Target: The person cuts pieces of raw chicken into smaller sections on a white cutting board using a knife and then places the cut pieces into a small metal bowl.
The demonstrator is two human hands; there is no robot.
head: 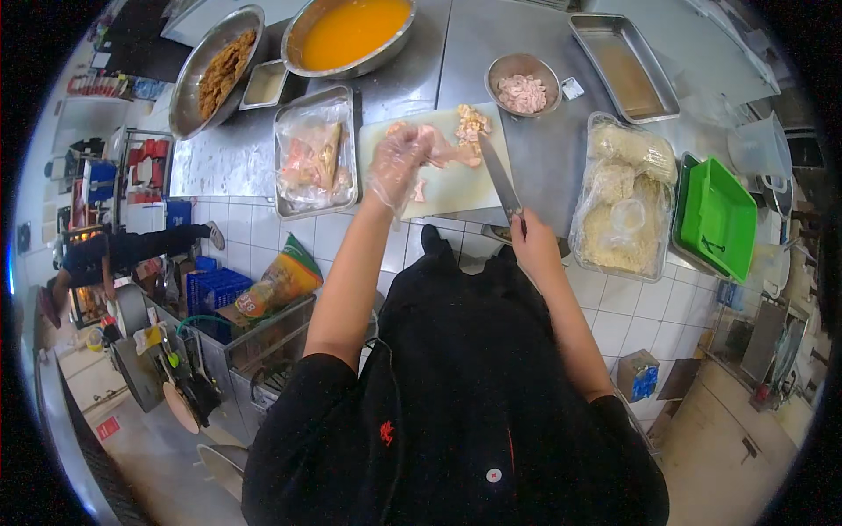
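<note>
A clear plastic glove covers my left hand [400,161], which grips a piece of raw meat [447,152] over the white cutting board [454,192]. My right hand [534,235] is bare and closed around the handle of a kitchen knife [498,172]. The blade points away from me across the board's right side, its tip beside a pile of yellowish trimmings [472,123]. A small scrap of pink meat [419,191] lies on the board near my left wrist. Behind the board, a steel bowl [491,77] holds cut pale-pink meat [521,93]. My left palm and fingertips are partly hidden.
Left of the board stands a steel tray [281,205] with bagged raw meat [312,158]. Farther back are bowls of orange liquid [355,29] and brown crumbly food [227,66]. On the right are a wrapped tray [625,204] and a green bin [720,217]. Another person [105,253] stands far left.
</note>
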